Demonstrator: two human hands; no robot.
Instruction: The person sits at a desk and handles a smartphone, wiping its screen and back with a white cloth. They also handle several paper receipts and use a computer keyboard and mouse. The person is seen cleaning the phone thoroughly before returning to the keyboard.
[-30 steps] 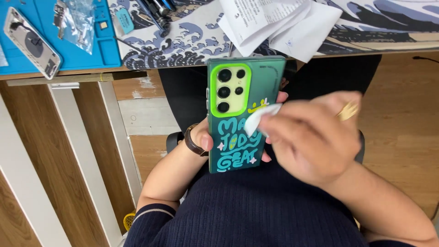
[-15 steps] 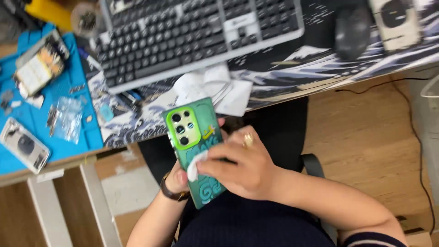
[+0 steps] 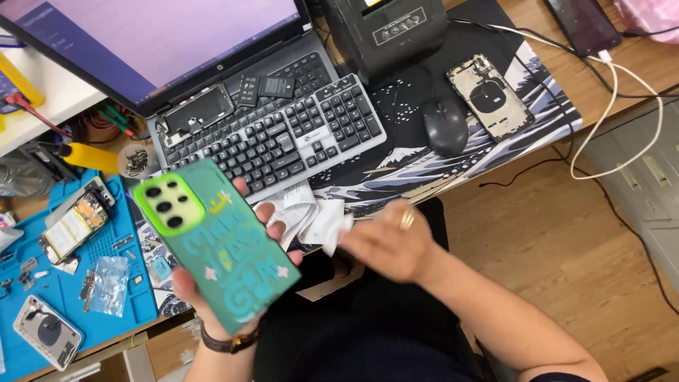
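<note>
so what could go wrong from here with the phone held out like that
The green-cased phone rests in the left hand alone, out past the desk edge over the wooden floor; a slip could drop it. The right hand pinches a small white wipe, blurred in the picture, which could flutter loose. A white cable loops off the desk near the right arm and might snag.

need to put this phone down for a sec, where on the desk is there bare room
The barest patch is the desk mat between the keyboard and the mouse, in front of the black box. A narrower strip runs along the mat's front edge below the mouse. The blue mat on the left is crowded with phone parts, and papers cover the middle edge.
</note>
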